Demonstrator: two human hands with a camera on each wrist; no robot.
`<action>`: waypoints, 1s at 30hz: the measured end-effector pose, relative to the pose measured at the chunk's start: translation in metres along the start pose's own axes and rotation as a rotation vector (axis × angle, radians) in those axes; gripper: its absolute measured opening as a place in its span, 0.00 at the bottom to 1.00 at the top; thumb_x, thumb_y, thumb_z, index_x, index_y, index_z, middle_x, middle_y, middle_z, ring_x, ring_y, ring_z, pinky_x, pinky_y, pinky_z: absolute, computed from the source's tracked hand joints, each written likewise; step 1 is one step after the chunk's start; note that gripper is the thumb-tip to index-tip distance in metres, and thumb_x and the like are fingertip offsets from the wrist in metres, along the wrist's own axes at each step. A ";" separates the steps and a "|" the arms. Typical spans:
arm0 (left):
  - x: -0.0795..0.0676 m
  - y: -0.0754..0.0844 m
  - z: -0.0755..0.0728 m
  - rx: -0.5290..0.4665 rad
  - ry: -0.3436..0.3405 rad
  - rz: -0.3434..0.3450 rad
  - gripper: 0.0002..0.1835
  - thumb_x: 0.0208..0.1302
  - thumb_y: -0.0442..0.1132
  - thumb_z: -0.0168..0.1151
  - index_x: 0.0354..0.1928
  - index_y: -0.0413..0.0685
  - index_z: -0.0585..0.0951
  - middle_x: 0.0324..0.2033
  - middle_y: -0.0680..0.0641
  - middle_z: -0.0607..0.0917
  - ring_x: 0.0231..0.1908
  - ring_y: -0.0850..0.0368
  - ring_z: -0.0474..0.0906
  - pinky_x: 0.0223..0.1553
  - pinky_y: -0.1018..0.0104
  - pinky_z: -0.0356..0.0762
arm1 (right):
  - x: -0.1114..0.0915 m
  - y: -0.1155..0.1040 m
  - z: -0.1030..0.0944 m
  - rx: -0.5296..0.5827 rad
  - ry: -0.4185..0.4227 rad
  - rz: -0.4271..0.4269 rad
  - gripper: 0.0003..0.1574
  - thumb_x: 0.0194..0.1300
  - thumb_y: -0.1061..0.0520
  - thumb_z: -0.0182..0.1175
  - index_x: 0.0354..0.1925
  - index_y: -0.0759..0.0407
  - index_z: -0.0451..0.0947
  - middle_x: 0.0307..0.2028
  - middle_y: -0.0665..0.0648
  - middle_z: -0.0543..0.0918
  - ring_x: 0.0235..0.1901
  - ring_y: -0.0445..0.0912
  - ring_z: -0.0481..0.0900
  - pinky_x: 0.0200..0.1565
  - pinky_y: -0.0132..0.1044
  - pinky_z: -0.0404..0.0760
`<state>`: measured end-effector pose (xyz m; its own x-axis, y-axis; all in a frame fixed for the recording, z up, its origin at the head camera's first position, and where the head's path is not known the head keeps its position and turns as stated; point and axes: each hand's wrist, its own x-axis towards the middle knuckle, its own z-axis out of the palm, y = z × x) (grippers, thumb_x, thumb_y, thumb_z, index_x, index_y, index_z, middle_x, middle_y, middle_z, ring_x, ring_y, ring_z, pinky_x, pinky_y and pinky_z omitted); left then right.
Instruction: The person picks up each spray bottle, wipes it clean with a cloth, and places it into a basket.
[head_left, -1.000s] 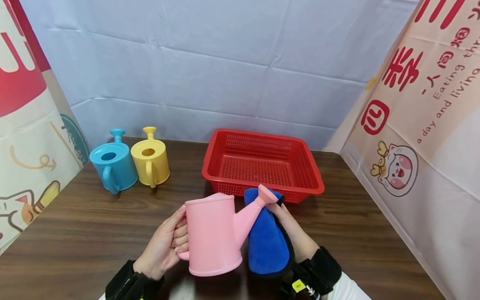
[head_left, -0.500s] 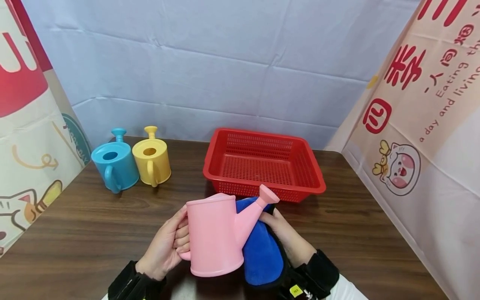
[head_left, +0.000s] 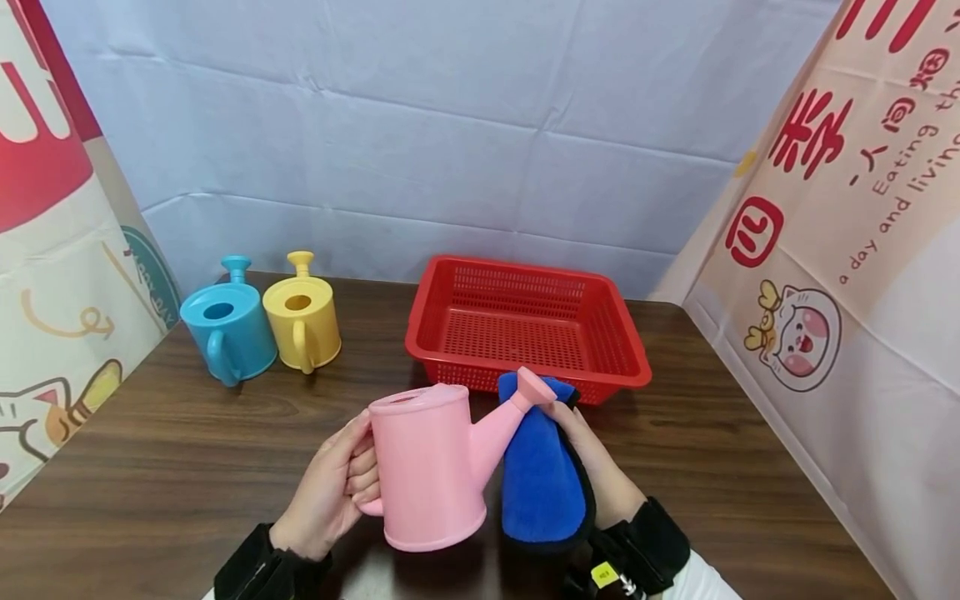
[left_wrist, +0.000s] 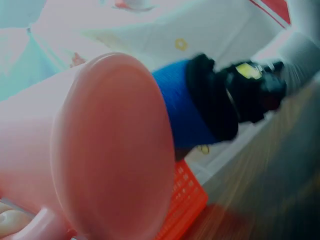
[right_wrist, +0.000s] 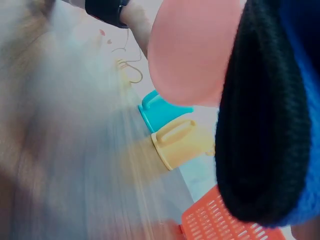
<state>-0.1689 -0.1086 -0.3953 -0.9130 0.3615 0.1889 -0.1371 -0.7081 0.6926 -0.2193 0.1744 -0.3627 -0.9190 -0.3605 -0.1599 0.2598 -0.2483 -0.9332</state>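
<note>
A pink watering can (head_left: pixel 423 479) is held up over the table, its spout pointing right. My left hand (head_left: pixel 330 492) grips it by the handle side, fingers curled. In the left wrist view the can's round base (left_wrist: pixel 115 150) faces the camera. My right hand (head_left: pixel 596 467) holds a folded blue cloth with black edging (head_left: pixel 543 483) against the spout, just below the sprinkler head. Most of the right fingers are hidden behind cloth and spout. The right wrist view shows the cloth's black edge (right_wrist: pixel 260 150) up close, beside the pink can (right_wrist: pixel 195 55).
A red perforated basket (head_left: pixel 630 367) stands behind the hands. At the back left, a blue watering can (head_left: pixel 236 333) and a yellow one (head_left: pixel 318 329) stand upright side by side on the brown wooden table (head_left: pixel 187 467). Printed cloth hangs on both sides.
The blue cloth slid down and left along the spout, then came back up and right to the sprinkler head. The pink can has tipped slightly, showing more of its top opening.
</note>
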 end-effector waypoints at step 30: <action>-0.012 -0.006 -0.003 1.152 -0.094 0.834 0.12 0.56 0.35 0.67 0.21 0.48 0.74 0.13 0.54 0.66 0.14 0.68 0.59 0.14 0.80 0.57 | 0.004 -0.009 0.002 -0.796 0.360 -0.755 0.32 0.52 0.64 0.69 0.56 0.56 0.71 0.49 0.54 0.79 0.48 0.42 0.76 0.49 0.37 0.74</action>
<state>-0.1583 -0.1108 -0.4038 -0.5351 0.1610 0.8293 0.8443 0.1340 0.5188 -0.2251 0.1736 -0.3544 -0.8253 -0.0522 0.5623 -0.5349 0.3917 -0.7486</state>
